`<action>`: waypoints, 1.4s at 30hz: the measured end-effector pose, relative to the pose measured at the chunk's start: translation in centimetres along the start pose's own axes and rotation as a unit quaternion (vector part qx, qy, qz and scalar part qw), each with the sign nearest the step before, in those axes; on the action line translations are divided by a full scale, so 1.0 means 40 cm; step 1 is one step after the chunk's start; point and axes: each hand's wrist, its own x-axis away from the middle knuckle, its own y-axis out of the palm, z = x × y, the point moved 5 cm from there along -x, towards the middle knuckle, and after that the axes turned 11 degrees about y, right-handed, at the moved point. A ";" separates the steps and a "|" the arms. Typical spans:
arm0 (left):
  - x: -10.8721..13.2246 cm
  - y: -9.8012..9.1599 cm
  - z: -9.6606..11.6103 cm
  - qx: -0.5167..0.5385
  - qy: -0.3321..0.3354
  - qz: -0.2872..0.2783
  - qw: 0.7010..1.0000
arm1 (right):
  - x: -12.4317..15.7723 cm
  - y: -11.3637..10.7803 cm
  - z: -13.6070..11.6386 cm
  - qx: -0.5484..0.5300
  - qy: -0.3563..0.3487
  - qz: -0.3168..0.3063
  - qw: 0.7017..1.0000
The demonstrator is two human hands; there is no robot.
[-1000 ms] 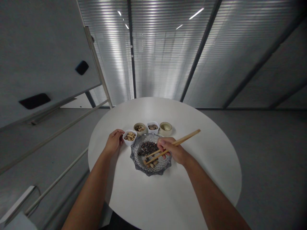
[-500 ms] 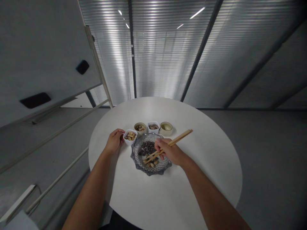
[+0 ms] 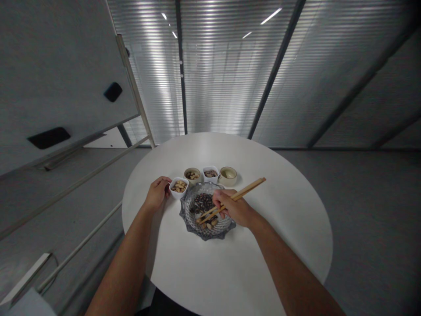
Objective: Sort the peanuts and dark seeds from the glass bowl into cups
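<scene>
My right hand point(image 3: 232, 208) grips a pair of wooden chopsticks point(image 3: 243, 195), their tips low over a scalloped glass plate point(image 3: 208, 231). On the plate lie a heap of dark seeds point(image 3: 202, 202) and a few peanuts point(image 3: 209, 225). My left hand point(image 3: 157, 194) rests curled, its fingertips against a white square bowl of peanuts point(image 3: 179, 187). Behind the plate stand a round beige bowl of mixed nuts point(image 3: 192, 175), a white square bowl of dark seeds point(image 3: 210, 174) and a small ceramic cup point(image 3: 227, 176).
Everything stands on a round white table point(image 3: 269, 250) with bare surface around the dishes. Beyond it are a whiteboard on a stand point(image 3: 66, 66) at the left, slatted window blinds point(image 3: 213, 74) ahead and a grey floor point(image 3: 362, 219) at the right.
My right hand has shifted slightly left over the plate, and the chopsticks now angle lower across it. My left hand and the dishes have stayed in place, apart from a small shift of the view.
</scene>
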 end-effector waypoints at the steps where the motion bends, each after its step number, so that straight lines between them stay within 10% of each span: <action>1: 0.000 0.000 0.000 0.001 -0.001 0.001 1.000 | -0.001 0.000 0.001 -0.003 0.003 0.010 1.000; 13: -0.003 -0.003 0.001 -0.001 0.002 0.002 1.000 | -0.013 -0.010 -0.013 -0.054 -0.021 0.094 0.994; 24: -0.003 -0.004 0.009 0.018 -0.005 0.005 1.000 | -0.029 -0.072 -0.055 -0.075 -0.121 0.309 0.940; 34: -0.005 -0.002 0.005 0.005 -0.006 -0.004 1.000 | -0.027 -0.079 -0.046 -0.037 -0.128 0.247 0.960; 42: -0.001 0.001 0.008 0.003 0.001 0.001 1.000 | 0.022 -0.083 -0.053 -0.089 -0.025 0.021 0.995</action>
